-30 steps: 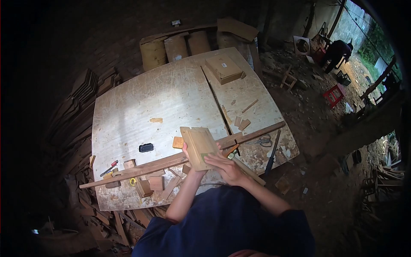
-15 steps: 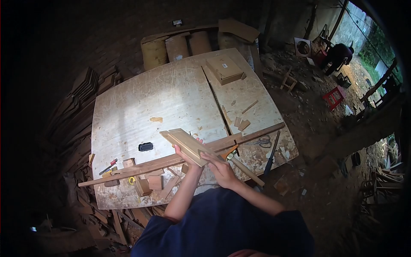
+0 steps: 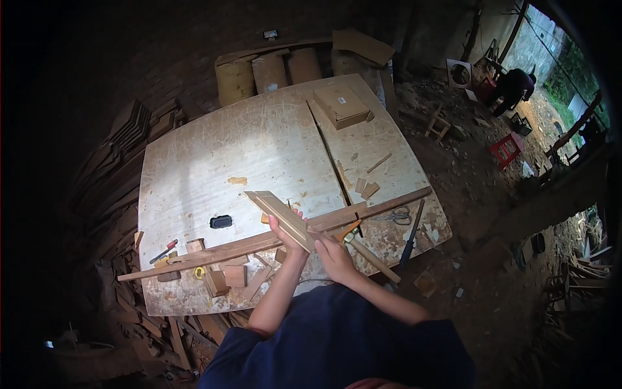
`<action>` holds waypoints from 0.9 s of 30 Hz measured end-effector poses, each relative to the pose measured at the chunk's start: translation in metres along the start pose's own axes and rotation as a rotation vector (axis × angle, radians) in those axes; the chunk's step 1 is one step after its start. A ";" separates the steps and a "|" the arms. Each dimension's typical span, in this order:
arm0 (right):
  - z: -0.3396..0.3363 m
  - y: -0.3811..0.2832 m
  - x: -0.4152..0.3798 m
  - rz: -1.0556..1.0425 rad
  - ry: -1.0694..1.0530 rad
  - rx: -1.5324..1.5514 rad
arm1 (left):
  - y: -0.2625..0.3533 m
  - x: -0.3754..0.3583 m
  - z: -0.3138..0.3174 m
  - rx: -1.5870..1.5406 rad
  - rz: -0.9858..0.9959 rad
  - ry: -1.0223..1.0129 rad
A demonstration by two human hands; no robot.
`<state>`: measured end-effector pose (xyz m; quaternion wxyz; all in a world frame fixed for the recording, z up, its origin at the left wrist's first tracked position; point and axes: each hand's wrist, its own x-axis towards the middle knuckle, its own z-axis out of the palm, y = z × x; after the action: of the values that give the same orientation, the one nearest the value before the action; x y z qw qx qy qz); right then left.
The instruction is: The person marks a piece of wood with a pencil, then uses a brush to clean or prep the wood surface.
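A pale wooden moulding piece (image 3: 278, 214) with slanted ends and long grooves is raised over the near side of the workbench (image 3: 214, 162). My left hand (image 3: 289, 235) is wrapped round it from the left, the thumb on its near face and fingertips showing past its far edge. My right hand (image 3: 335, 260) is at its lower end, fingers bent against that end; part of the fingertips is hidden. Below lies a long brown wooden strip (image 3: 246, 246) across the bench. A hammer (image 3: 369, 255) with a wooden handle lies right of my right hand.
Scissors (image 3: 396, 215) and a dark long tool (image 3: 413, 233) lie at the right. Wood offcuts (image 3: 236, 276), a yellow tape measure (image 3: 200, 273) and a black tray (image 3: 221, 222) are at the left. A cardboard box (image 3: 340, 106) stands at the back. Another person (image 3: 514, 89) bends over far right.
The moulding piece has turned slightly in my left hand and shows more of its edge. My right hand has slid down a little from its face to its lower end.
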<state>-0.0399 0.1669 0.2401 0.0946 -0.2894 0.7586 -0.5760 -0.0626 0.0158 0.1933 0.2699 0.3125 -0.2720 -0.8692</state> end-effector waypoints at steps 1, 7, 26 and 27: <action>-0.004 -0.006 -0.002 -0.125 -0.027 0.042 | 0.005 -0.009 0.006 -0.042 -0.026 0.007; -0.020 -0.003 0.016 0.172 -0.129 0.057 | -0.005 -0.010 0.008 -0.004 0.011 -0.016; -0.036 -0.025 0.034 -0.247 0.077 -0.186 | 0.024 -0.066 0.023 0.254 -0.389 -0.616; -0.042 -0.016 0.040 -0.298 0.115 -0.279 | 0.030 -0.070 0.024 0.289 -0.473 -0.606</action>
<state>-0.0875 0.1761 0.2757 -0.0762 -0.3754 0.7839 -0.4886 -0.0240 0.0466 0.2561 -0.0764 0.1307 -0.3790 -0.9129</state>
